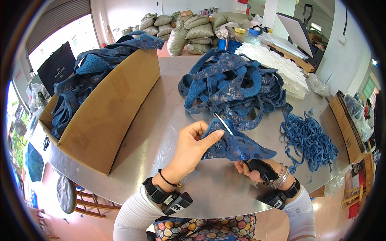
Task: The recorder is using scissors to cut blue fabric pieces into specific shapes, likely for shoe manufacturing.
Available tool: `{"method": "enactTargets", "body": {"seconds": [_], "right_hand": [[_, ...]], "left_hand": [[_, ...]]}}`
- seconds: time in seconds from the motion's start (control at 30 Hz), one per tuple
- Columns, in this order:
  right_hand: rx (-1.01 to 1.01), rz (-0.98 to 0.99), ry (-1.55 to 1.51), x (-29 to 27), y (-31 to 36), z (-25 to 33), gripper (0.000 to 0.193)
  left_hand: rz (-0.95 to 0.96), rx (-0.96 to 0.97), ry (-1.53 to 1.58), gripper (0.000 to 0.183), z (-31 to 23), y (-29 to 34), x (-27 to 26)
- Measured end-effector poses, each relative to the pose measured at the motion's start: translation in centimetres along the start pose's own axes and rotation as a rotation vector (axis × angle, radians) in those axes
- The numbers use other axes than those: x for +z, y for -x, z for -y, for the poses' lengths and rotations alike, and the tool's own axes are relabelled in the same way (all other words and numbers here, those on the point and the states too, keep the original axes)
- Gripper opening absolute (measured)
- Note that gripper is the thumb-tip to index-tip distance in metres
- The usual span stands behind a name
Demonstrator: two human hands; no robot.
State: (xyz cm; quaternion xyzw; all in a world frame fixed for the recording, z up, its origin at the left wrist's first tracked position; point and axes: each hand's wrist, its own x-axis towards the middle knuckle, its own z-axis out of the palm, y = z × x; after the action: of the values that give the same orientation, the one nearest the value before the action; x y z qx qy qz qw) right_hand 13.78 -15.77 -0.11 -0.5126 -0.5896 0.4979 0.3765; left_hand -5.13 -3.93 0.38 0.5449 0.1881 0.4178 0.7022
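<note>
Pinched between the thumb and fingers of my left hand is a piece of blue patterned fabric, held above the metal table. My right hand is closed around the black handles of scissors, just below the fabric's right part. A thin silvery blade shows at the fabric's top edge; the fabric covers the stretch between it and the handles. Beyond my hands lies a large tangled heap of blue patterned fabric strips. A smaller pile of narrow blue trimmings lies to the right.
At the left, a cardboard box holds more blue fabric pieces. White sheets are stacked at the table's back right. Another box stands at the right edge. A stool is lower left; sacks stand far back.
</note>
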Motion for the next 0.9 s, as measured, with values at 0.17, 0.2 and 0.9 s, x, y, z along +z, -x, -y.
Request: {"method": "enactTargets", "body": {"seconds": [0.17, 0.2, 0.9], "right_hand": [[-0.006, -0.023, 0.156, -0.2, 0.1, 0.7, 0.076], [-0.002, -0.021, 0.22, -0.4, 0.1, 1.0, 0.076], [-0.177, 0.062, 0.438, -1.2, -0.2, 0.8, 0.073]], "left_hand": [[0.041, -0.009, -0.06, 0.012, -0.2, -0.2, -0.9], [0.055, -0.019, -0.077, 0.012, -0.5, -0.3, -1.0], [0.202, -0.256, -0.183, 0.009, -2.5, -0.9, -3.1]]}}
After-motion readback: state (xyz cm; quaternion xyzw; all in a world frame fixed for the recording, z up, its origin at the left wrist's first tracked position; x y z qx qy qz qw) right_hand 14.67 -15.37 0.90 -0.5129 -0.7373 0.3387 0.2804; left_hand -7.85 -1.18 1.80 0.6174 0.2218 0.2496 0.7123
